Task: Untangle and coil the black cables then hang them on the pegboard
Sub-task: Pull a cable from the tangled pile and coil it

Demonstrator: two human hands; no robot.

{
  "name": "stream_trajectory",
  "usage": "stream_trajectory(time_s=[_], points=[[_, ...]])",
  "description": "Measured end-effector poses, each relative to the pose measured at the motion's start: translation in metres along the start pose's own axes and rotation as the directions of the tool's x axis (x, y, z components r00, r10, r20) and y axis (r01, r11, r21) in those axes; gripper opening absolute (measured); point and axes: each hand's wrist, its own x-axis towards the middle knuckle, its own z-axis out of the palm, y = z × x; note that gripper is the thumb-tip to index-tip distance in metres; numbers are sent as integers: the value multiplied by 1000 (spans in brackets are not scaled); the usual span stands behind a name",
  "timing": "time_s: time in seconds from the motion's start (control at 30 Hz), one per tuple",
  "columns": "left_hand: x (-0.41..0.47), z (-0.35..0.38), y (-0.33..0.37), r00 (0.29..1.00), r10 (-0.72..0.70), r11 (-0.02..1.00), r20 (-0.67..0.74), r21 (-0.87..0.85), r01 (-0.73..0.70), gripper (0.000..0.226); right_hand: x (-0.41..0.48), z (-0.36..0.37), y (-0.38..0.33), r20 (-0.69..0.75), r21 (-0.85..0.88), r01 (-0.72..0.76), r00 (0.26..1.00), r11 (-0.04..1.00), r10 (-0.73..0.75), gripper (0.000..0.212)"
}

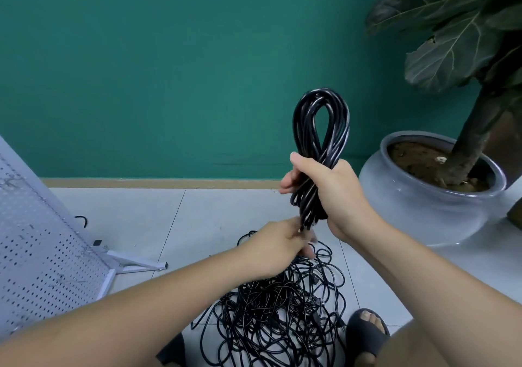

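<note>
My right hand point(330, 194) grips the middle of a coiled black cable point(320, 123), whose loop stands upright above the fist in front of the green wall. Just below it, my left hand point(278, 249) pinches the coil's lower strands where they hang down. On the floor beneath both hands lies a tangled heap of black cables point(276, 318), with several plugs showing in it. A white pegboard point(36, 242) on a white stand leans at the left, with a few small metal hooks on it.
A large grey pot point(418, 214) holding a broad-leaved plant stands at the right against the wall. My foot in a dark sandal point(367, 332) rests beside the heap. The pegboard's stand foot point(141, 265) reaches across the pale floor tiles.
</note>
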Motion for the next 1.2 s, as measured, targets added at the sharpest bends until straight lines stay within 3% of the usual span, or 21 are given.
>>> stream_trajectory(time_s=[0.1, 0.2, 0.37, 0.53, 0.7, 0.83, 1.0, 1.2], points=[[-10, 11, 4, 999, 13, 997, 52, 79, -17, 28, 5, -6, -4, -103, 157, -7, 994, 988, 23, 32], [-19, 6, 12, 996, 29, 977, 82, 210, -46, 27, 13, -14, -6, -171, 180, 4, 985, 984, 27, 32], [-40, -20, 37, 993, 16, 951, 115, 304, -51, 26, 23, -24, -5, -207, 32, 43, 978, 999, -36, 37], [-59, -51, 57, 972, 233, 897, -16, 390, -209, 25, 29, -27, -4, -220, -117, 65, 971, 991, -90, 39], [-71, -75, 67, 917, 397, 915, -37, 98, -392, 22, 37, -31, 0, -181, -305, 46, 978, 951, -106, 45], [-69, -88, 71, 870, 419, 876, -261, -135, -462, 15, 32, -22, 4, -62, -451, 50, 994, 891, -88, 55], [-54, -99, 66, 768, 311, 871, -559, -156, -466, 14, 8, 6, 4, 137, -176, -89, 984, 980, 114, 63], [-45, -99, 67, 751, 147, 870, -644, -277, -408, 25, -15, 23, -5, 220, 67, -183, 962, 981, 164, 88]])
